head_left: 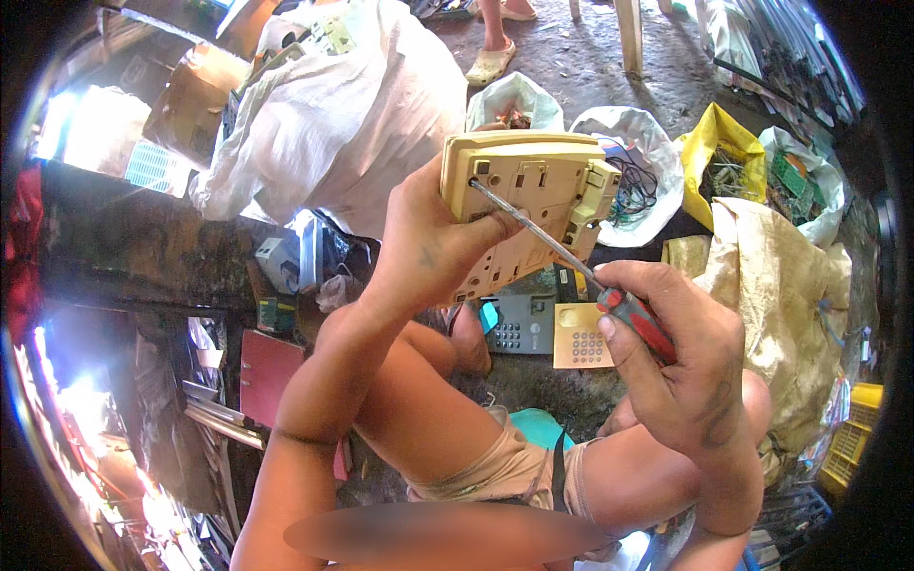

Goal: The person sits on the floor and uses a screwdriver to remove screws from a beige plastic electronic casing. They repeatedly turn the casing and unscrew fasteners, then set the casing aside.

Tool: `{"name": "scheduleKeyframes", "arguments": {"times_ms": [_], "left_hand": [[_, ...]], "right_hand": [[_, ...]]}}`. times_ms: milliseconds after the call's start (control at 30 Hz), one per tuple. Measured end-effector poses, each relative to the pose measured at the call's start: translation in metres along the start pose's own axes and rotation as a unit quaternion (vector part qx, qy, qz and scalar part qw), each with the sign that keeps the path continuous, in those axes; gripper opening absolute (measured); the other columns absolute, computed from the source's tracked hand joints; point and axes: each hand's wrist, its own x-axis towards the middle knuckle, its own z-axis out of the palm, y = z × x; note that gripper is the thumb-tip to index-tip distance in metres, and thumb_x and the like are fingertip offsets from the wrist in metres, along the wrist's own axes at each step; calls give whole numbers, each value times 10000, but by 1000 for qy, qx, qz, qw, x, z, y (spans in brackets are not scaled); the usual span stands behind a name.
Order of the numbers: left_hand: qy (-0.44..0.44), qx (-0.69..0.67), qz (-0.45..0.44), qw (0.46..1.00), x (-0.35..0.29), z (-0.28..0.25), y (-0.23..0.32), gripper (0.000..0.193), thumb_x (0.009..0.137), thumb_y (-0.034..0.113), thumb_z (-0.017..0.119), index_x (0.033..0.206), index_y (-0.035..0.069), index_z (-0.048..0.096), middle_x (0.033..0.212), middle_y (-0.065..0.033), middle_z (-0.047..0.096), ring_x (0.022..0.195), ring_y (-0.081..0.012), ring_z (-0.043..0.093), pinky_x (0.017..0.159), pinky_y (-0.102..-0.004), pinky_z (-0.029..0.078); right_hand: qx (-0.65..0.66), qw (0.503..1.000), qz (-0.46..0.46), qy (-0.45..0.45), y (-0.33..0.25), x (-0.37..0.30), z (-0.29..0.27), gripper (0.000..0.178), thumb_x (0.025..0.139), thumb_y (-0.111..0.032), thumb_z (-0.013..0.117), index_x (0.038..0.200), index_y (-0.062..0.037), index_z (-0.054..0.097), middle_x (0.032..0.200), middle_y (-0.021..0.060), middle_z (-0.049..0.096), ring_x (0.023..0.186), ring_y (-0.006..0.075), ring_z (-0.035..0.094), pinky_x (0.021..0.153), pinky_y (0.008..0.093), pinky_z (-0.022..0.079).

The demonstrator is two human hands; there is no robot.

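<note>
A beige desk telephone [564, 171] is held up and tilted, its underside facing me. My left hand [419, 238] grips it along the left edge, the thumb lying across the underside. In my right hand [695, 352] is a screwdriver with a red and grey handle [644, 325]. Its long metal shaft slants up to the left, and the tip sits at a hole near the telephone's upper left corner. Whether a screw is in that hole cannot be seen. Below, on the ground, lie a grey telephone with a keypad [524, 325] and a beige keypad cover [577, 354].
Beyond the telephone stand several open sacks: a white one with cables [657, 162], a yellow one [709, 190] and one with green circuit boards [817, 186]. A large white sack [362, 105] bulges at far left. Another person's foot in a clog [490, 63] shows at the top.
</note>
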Motion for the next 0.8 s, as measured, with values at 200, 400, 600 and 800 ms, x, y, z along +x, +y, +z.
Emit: {"name": "scheduleKeyframes", "arguments": {"times_ms": [200, 400, 600, 800], "left_hand": [[-1, 25, 19, 1000, 6, 9, -4, 633, 780, 35, 801, 1390, 24, 631, 1118, -151, 776, 1065, -158, 711, 942, -348, 568], [-45, 89, 54, 994, 3, 10, -6, 686, 792, 28, 756, 1453, 33, 572, 1124, -202, 767, 1069, -173, 716, 936, -358, 572], [-61, 89, -10, 994, 0, 18, -13, 640, 786, -4, 819, 1394, 7, 621, 1178, -111, 759, 1099, -119, 658, 967, -327, 546], [-50, 101, 43, 993, 5, 21, -20, 695, 788, 75, 798, 1444, 43, 571, 1070, -245, 762, 1005, -335, 772, 883, -412, 581]], "right_hand": [[109, 984, 119, -78, -4, 3, -15, 313, 938, -78, 696, 1240, -3, 664, 900, 128, 710, 708, 265, 706, 641, 358, 558], [365, 877, 293, -104, 8, 3, -23, 314, 962, -97, 708, 1265, -15, 693, 849, 23, 661, 635, 88, 580, 483, 267, 445], [-309, 943, -117, 43, 14, -21, 7, 372, 856, -61, 718, 1226, -83, 741, 878, 54, 647, 600, 155, 587, 480, 303, 472], [-246, 963, -88, 59, 11, -17, 3, 382, 877, -81, 711, 1257, -71, 743, 986, 82, 685, 711, 177, 663, 551, 319, 534]]}}
